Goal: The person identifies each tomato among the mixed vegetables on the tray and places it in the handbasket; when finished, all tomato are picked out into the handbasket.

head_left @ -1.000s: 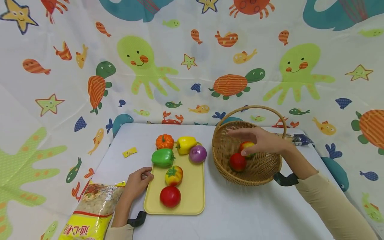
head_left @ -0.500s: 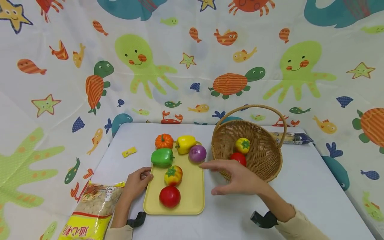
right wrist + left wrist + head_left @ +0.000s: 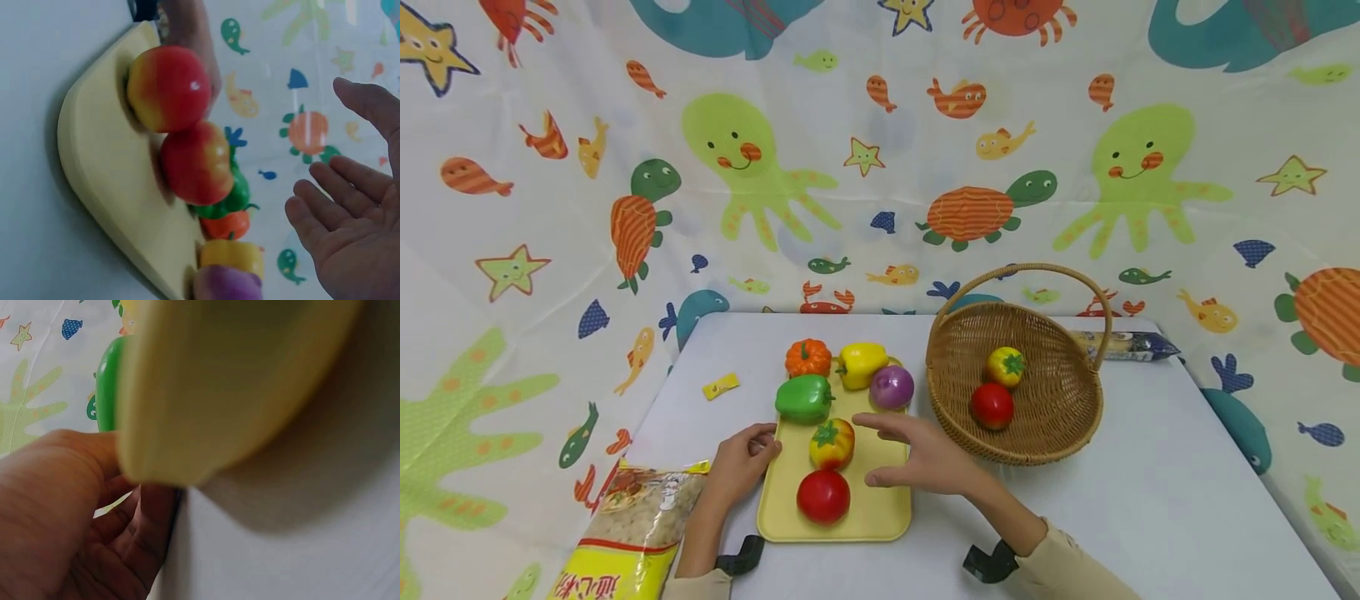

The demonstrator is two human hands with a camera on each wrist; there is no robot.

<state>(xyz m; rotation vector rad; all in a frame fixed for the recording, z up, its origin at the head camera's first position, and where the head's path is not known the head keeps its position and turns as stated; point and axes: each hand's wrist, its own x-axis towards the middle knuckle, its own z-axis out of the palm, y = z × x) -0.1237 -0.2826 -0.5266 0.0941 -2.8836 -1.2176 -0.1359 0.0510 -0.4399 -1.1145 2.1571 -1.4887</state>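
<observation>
A pale yellow tray (image 3: 880, 521) holds a round red fruit (image 3: 823, 497) and a red-and-yellow fruit with a green leafy top (image 3: 832, 444). At its far end are a green bell pepper (image 3: 805, 398), a yellow bell pepper (image 3: 862, 365), a purple onion (image 3: 891, 387) and a small orange pumpkin (image 3: 808, 357). My left hand (image 3: 741, 467) grips the tray's left edge, its fingertips partly hidden. Over the tray's right half hovers my right hand (image 3: 925, 458), fingers spread and holding nothing, just right of the leafy-topped fruit. In the right wrist view that palm (image 3: 362, 244) is bare.
Right of the tray stands a wicker basket (image 3: 1052, 417) with a tall handle, holding a red fruit (image 3: 992, 406) and a leafy-topped yellow fruit (image 3: 1005, 367). A long packet (image 3: 1127, 345) lies behind it. At left are a pasta bag (image 3: 632, 517) and a small yellow packet (image 3: 721, 386).
My right hand has come out of the basket and moved left to above the tray, leaving two fruits behind in the basket. The left hand has stayed at the tray's edge.
</observation>
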